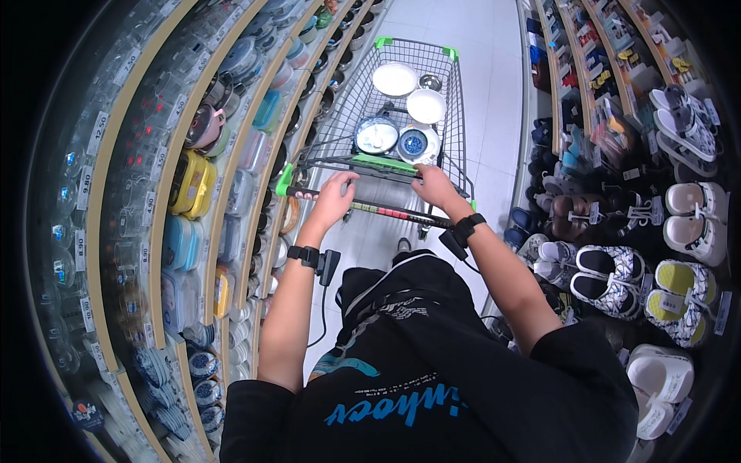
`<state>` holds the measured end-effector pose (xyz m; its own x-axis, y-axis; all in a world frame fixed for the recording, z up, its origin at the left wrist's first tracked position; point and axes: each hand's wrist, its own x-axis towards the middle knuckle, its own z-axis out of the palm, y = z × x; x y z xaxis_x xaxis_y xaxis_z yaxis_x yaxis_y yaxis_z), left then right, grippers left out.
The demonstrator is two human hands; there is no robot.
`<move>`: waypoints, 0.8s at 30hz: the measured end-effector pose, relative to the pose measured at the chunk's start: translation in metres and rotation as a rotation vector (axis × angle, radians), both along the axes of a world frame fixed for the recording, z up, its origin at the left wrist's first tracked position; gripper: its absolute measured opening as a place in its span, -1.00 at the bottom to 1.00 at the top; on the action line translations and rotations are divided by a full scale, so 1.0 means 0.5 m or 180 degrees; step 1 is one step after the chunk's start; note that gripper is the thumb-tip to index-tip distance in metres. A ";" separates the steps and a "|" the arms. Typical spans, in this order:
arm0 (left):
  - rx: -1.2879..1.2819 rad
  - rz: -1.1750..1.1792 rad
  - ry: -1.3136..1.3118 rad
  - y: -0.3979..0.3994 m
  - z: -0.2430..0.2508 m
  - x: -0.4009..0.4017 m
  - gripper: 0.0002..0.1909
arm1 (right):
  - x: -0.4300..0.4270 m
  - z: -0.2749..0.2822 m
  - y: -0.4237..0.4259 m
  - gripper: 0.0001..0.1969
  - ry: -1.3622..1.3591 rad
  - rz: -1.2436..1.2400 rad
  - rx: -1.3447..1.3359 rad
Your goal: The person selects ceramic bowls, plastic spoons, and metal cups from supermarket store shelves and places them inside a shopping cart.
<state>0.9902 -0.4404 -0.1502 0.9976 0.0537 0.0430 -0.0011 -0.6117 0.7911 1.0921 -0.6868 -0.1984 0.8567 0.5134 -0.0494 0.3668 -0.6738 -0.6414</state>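
A wire shopping cart (pixel 461 110) with green corner pieces stands before me. My left hand (pixel 336 195) lies over its handlebar (pixel 376 210), thumb apart from the index finger; the other fingers are partly hidden. Past the handlebar, my right hand (pixel 435 186) has its fingertips at the end of the green strip (pixel 382 162) on the basket's near side; its grip is unclear. Inside the basket are two white dishes (pixel 395 79) (pixel 426 106), a small metal bowl (pixel 430 82), a blue-rimmed plate with white ware on it (pixel 376 136), and a blue patterned bowl (pixel 413 143) on a white plate (pixel 431 151).
Shelves on the left hold glassware (pixel 127 254), yellow food containers (pixel 192 184), blue lidded boxes (pixel 182 243) and patterned bowls (pixel 204 364). Slippers (pixel 608 275) and white clogs (pixel 694 223) hang along the right. A tiled aisle floor (pixel 492 104) runs ahead between them.
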 end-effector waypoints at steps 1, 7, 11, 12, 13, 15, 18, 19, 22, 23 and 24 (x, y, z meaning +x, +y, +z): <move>-0.0002 -0.0014 0.0017 -0.002 -0.002 0.004 -0.78 | 0.004 0.000 0.001 -0.65 0.0088 0.0058 -0.0017; 0.0160 -0.0288 -0.0067 -0.009 -0.022 0.022 -0.79 | 0.007 -0.027 -0.011 -0.73 0.0490 -0.0210 0.0403; 0.0182 -0.0341 -0.0014 -0.020 -0.025 0.031 -0.81 | -0.007 -0.050 -0.023 -0.80 0.0577 -0.0338 0.0715; 0.0167 -0.0317 0.0010 -0.010 -0.030 0.030 -0.82 | -0.014 -0.050 -0.015 -0.81 0.0711 -0.0371 0.0660; 0.0146 -0.0373 -0.0004 -0.017 -0.027 0.043 -0.82 | -0.017 -0.059 -0.027 -0.81 0.0825 -0.0451 0.0579; 0.0056 -0.0320 0.0391 -0.018 -0.027 0.054 -0.82 | -0.037 -0.081 -0.036 -0.79 0.0754 -0.0374 0.0688; 0.0383 -0.0356 0.0345 0.000 -0.054 0.064 -0.81 | -0.069 -0.065 -0.037 -0.74 0.1028 -0.0590 0.0677; 0.0770 -0.0382 0.0247 0.004 -0.062 0.066 -0.79 | -0.075 -0.064 -0.039 -0.74 0.1054 -0.0619 0.0675; 0.0893 -0.0474 0.0697 0.020 -0.088 0.070 -0.77 | -0.090 -0.063 -0.046 -0.69 0.1092 -0.0384 0.0748; 0.0975 -0.0507 0.0877 0.028 -0.096 0.068 -0.76 | -0.095 -0.063 -0.052 -0.67 0.1404 -0.0157 0.0425; 0.0992 -0.0550 0.1155 0.043 -0.109 0.068 -0.72 | -0.108 -0.075 -0.054 -0.67 0.0910 0.0104 0.0395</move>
